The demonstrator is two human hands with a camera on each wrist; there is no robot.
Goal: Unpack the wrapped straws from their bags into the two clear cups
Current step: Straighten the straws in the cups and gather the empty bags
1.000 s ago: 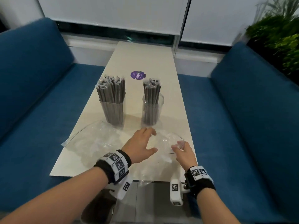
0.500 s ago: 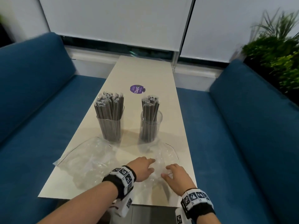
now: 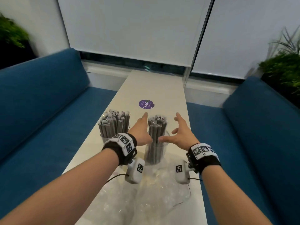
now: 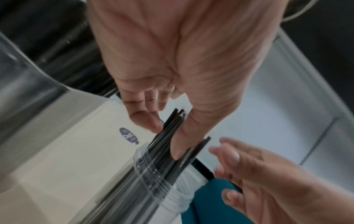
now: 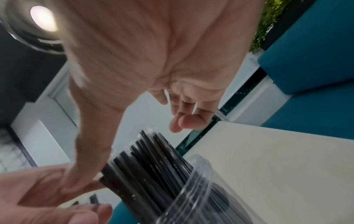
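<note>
I see two clear cups (image 3: pixel 155 151) full of wrapped straws (image 3: pixel 156 127); my left hand (image 3: pixel 141 130) and right hand (image 3: pixel 181 133) spread their fingers wide around one

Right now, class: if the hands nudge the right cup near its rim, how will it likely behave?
The right cup is tall and narrow, with straws rising well above its rim, so it probably tips easily. Its clear thin wall likely flexes and feels slippery. It looks light.
</note>
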